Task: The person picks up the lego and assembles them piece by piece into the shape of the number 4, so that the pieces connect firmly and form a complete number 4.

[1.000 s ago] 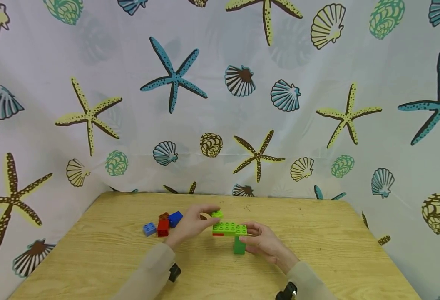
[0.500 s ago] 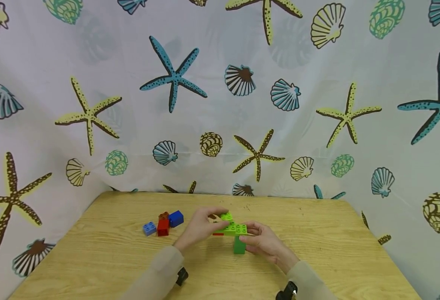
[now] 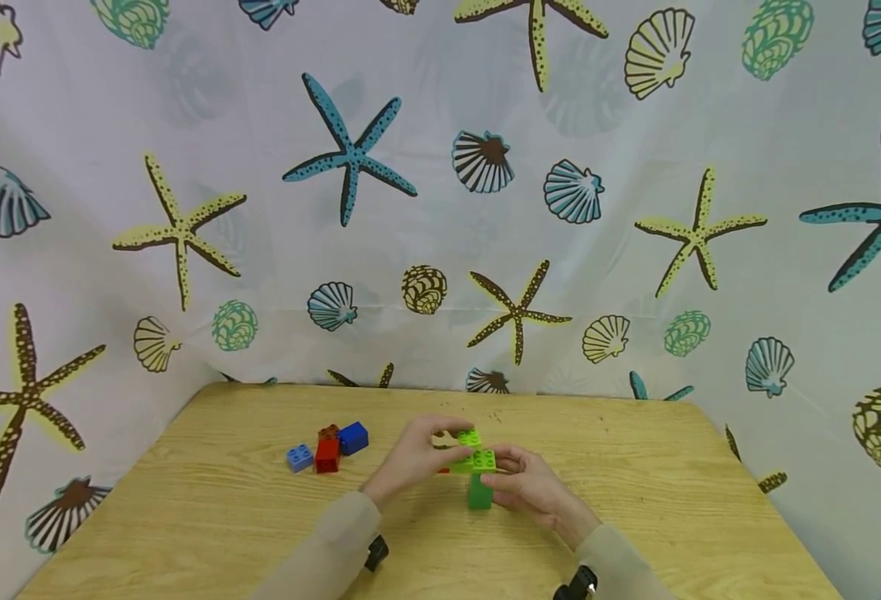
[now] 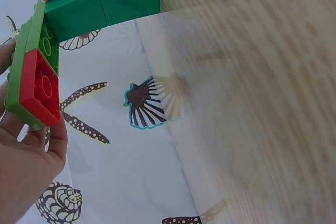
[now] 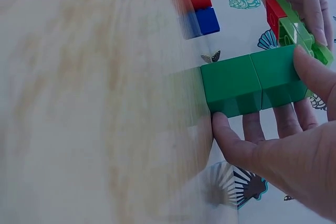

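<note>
Two dark green toy building bricks [image 3: 479, 492] stand stacked as a column on the table. A long lime beam [image 3: 484, 459] lies across their top and juts out leftward, with a red brick [image 4: 42, 87] under its free end. My right hand [image 3: 533, 487] holds the column from the right, its thumb near the top. Between the thumb and fingers of my left hand [image 3: 416, 454] is a small lime brick [image 3: 469, 437], over the beam near the column. Whether that brick touches the beam's studs, I cannot tell. My left hand hides most of the beam's left part in the head view.
On the wooden table [image 3: 207, 500], loose bricks sit together to the left: a light blue one [image 3: 300, 457], a red one [image 3: 327, 456], a brown one [image 3: 328, 432] and a dark blue one [image 3: 353, 437]. A seashell-patterned curtain [image 3: 440, 350] hangs behind the table.
My left hand has moved rightward along the beam with the small lime brick, from its free left end toward the column. My right hand and the column have stayed in place.
</note>
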`<state>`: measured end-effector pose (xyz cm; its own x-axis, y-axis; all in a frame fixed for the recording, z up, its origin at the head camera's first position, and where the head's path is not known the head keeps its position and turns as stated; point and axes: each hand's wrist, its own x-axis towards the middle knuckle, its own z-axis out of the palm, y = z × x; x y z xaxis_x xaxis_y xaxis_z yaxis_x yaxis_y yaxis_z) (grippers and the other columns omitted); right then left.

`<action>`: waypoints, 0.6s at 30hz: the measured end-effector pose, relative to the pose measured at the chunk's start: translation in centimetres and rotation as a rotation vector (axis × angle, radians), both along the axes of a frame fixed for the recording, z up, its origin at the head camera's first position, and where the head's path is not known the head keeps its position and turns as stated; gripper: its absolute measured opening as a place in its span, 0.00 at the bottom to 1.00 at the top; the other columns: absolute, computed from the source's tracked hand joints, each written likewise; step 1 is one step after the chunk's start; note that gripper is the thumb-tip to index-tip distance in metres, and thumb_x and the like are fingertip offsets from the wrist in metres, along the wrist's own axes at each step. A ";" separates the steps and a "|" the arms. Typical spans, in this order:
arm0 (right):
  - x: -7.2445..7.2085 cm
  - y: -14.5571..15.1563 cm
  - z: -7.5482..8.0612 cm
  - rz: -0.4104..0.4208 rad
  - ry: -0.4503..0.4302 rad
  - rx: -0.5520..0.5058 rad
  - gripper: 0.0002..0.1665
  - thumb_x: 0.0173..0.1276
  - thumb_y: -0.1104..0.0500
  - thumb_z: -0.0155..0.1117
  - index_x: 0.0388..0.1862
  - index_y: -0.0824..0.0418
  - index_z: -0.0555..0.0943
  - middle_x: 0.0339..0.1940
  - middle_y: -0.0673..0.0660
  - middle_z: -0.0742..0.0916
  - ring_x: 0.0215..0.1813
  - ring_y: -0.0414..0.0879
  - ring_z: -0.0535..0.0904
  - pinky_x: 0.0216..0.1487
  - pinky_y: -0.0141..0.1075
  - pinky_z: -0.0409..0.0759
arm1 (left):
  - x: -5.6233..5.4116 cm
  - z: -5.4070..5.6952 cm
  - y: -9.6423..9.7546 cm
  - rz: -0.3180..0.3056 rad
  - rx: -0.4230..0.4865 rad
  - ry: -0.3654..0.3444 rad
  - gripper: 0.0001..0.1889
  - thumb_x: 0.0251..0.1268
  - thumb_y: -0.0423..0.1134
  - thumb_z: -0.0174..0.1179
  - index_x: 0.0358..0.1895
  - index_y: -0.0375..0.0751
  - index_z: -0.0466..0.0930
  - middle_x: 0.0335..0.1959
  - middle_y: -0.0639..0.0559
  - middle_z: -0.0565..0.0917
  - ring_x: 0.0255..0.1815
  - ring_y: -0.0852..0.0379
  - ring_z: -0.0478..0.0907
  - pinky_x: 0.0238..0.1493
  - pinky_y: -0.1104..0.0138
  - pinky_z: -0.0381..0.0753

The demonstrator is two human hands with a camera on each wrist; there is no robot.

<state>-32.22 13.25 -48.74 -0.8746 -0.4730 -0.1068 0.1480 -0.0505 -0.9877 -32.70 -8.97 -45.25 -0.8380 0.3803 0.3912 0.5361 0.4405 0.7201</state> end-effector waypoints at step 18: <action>-0.2 0.2 -0.1 0.012 0.011 -0.002 0.37 0.66 0.62 0.67 0.70 0.68 0.64 0.61 0.57 0.80 0.54 0.43 0.80 0.54 0.41 0.81 | -0.4 0.1 1.5 -0.110 -0.126 0.045 0.17 0.62 0.43 0.68 0.54 0.47 0.85 0.48 0.56 0.87 0.47 0.60 0.79 0.47 0.68 0.80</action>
<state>-32.37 13.41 -48.81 -0.8697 -0.4840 -0.0964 0.1379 -0.0507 -0.9891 -33.08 -7.45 -45.15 -0.7712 0.5174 0.3710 0.6168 0.4629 0.6366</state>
